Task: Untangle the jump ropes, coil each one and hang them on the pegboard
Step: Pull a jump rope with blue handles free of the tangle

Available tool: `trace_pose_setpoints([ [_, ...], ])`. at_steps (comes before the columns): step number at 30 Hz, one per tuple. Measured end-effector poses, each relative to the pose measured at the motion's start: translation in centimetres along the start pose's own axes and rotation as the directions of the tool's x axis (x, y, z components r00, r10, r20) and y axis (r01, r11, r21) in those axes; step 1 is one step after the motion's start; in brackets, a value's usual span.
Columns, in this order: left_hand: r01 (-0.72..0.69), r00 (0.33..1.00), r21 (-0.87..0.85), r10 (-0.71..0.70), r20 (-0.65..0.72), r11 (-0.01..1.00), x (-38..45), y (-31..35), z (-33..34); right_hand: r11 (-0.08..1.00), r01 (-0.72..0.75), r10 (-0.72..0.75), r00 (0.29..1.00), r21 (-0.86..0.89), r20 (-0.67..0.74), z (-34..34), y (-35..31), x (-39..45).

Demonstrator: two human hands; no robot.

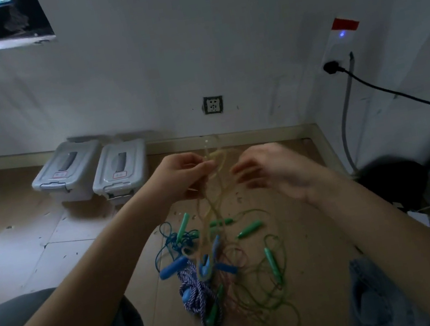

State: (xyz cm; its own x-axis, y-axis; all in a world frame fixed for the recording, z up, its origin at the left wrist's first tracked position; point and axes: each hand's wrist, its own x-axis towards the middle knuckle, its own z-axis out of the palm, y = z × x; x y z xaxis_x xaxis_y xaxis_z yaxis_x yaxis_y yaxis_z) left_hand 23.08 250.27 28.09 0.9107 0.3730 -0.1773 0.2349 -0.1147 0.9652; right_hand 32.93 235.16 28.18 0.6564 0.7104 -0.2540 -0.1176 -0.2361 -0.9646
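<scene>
Left hand (181, 175) pinches the yellowish rope (216, 162) I see lifted above the floor (303, 219). Right hand (269, 169) is blurred, fingers loose, beside it; the tangled ropes (226, 269) lie below.

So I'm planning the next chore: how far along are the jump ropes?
Early. Nothing looks finished: no coiled rope or pegboard shows. In hand: the left hand pinches a yellowish rope lifted from the pile; the right hand is blurred beside it, fingers loose. Left: the tangle of blue, green, pink and striped ropes on the floor needs separating, coiling and hanging.
</scene>
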Motion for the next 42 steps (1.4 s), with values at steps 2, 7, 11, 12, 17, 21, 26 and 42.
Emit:
trace_pose_setpoints([
  [2, 0.015, 0.999, -0.005, -0.015, -0.041, 1.000, 0.2, -0.1, -0.7, 0.931, -0.001, 0.070, 0.982, 0.364, -0.176, -1.3, -0.3, 0.5],
  [7, 0.099, 0.966, 0.046, -0.085, -0.243, 0.994, 0.7, -0.9, -1.6, 0.789, 0.123, 0.146, 0.914, 0.602, -0.379, -2.6, -0.3, 1.1],
  [11, -0.088, 0.764, -0.374, -0.179, -0.620, 0.923, 1.9, -1.0, -4.0, 0.710, 0.260, 0.165, 0.842, 0.654, -0.514, -3.6, -1.1, 0.6],
  [12, -0.140, 0.754, -0.432, -0.186, -0.630, 0.891, 2.0, -0.9, -4.4, 0.791, 0.220, 0.140, 0.843, 0.571, -0.519, -3.5, -1.1, 0.5],
  [17, -0.137, 0.882, -0.048, 0.099, -0.461, 0.989, 1.7, -0.7, -2.4, 0.998, 0.012, -0.026, 0.977, -0.067, -0.210, -0.5, 0.1, -0.1],
  [21, 0.143, 0.978, 0.675, 0.003, -0.210, 0.724, 1.2, -1.7, -1.3, 0.987, 0.160, -0.160, 0.986, -0.016, -0.038, -0.3, -0.8, -0.6],
  [26, -0.122, 0.919, 0.480, -0.084, 0.386, 0.869, -0.3, -1.3, 1.5, 0.921, 0.216, -0.248, 0.967, 0.323, 0.060, -0.3, -1.8, -0.8],
  [42, 0.003, 0.999, -0.135, 0.003, 0.045, 0.991, 0.5, 0.6, -2.5, 0.665, 0.052, 0.124, 0.976, -0.745, 0.179, -0.6, 1.5, 0.1],
])
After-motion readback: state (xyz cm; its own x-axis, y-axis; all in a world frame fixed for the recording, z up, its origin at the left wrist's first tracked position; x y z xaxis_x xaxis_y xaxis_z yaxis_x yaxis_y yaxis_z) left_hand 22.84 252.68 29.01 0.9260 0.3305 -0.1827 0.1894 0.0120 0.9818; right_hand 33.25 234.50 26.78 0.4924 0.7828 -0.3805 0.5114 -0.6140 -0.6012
